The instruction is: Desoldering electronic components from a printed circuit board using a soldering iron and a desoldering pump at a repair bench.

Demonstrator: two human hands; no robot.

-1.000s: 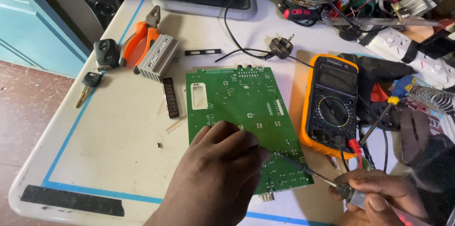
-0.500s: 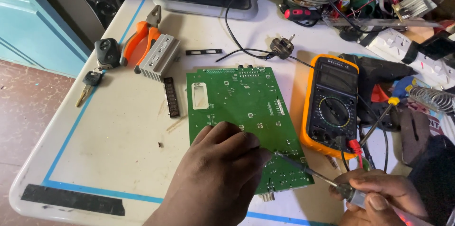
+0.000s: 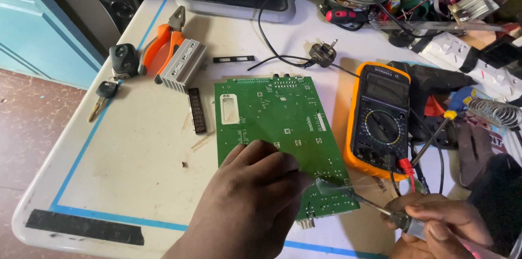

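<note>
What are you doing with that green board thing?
A person is working at a white table with a blue taped border. The left hand presses on a flat green circuit board. The right hand holds a thin metal-tipped tool with its tip on the board's lower right part. A little smoke shows there. An orange-cased multimeter lies just right of the board, and orange-handled pliers lie further left.

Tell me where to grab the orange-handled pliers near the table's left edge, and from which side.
Grip the orange-handled pliers around both orange handles, coming from the table's near left. They lie flat with grey jaws pointing away, and the ribbed grey metal heatsink crowds their right side.
</note>
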